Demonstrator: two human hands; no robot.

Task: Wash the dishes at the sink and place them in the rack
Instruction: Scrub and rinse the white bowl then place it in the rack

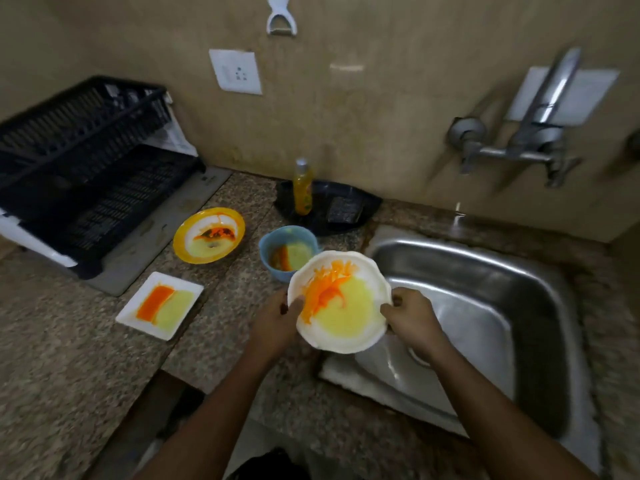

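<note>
On the far left sits the black dish rack [86,168], up on the counter [69,358]. Nothing shows in it yet. Next comes a white square plate [160,305] with orange and yellow smears, then a yellow round plate [209,235], then a blue bowl [287,252]. All three are dirty and wait on the counter. Behind them stand a yellow soap bottle [302,192] and a dark scrub pad [345,210] in a black tray [367,202].

The left hand [277,323] pinches the left edge of a white wavy-edged plate [341,303], thumb on top. The right hand [412,320] grips the right edge the same way. Both hands are closed tight on the plate. It hangs just over the left side of the steel sink [485,317], tipped a little.

The plate looks hard and stiff, not heavy, and would likely break if dropped. The wet yellow and orange mess may make it slippery, so the clean rim seems the best place to hold.

The tap [533,133] is on the wall at the right.
</note>
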